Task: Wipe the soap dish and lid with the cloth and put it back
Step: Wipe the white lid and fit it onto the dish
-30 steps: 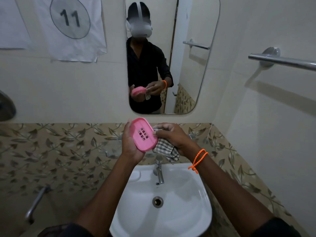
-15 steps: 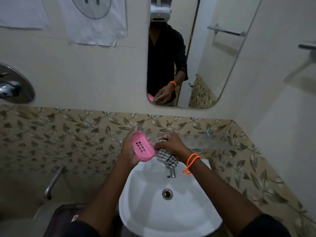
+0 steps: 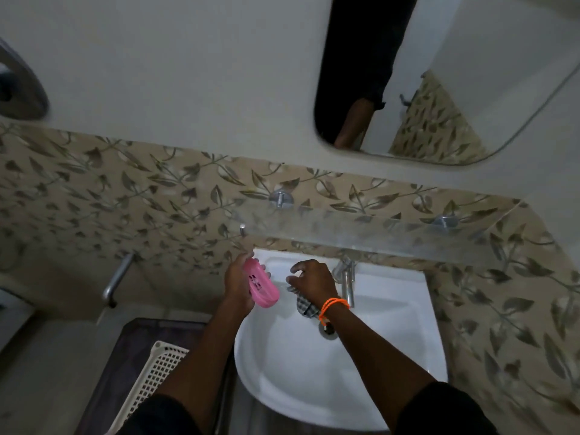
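My left hand (image 3: 237,284) holds the pink soap dish (image 3: 261,288) over the back left corner of the white basin (image 3: 386,365). The dish is tilted, and its slotted face points right. A little to its right, my right hand (image 3: 312,282) grips the checked cloth (image 3: 303,306), which hangs below the palm. An orange bead band circles that wrist. Hand and dish are apart, with a small gap between them. No lid shows.
A chrome tap (image 3: 346,282) stands just right of my right hand. Above the basin runs a glass shelf (image 3: 376,237). A white lattice basket (image 3: 157,368) lies on a dark stand at lower left, near a metal wall bar (image 3: 116,281). A mirror (image 3: 439,76) hangs on the wall.
The view has tipped down towards the basin. Both hands have dropped from chest height to just above the basin's back rim. The cloth hand has come off the dish.
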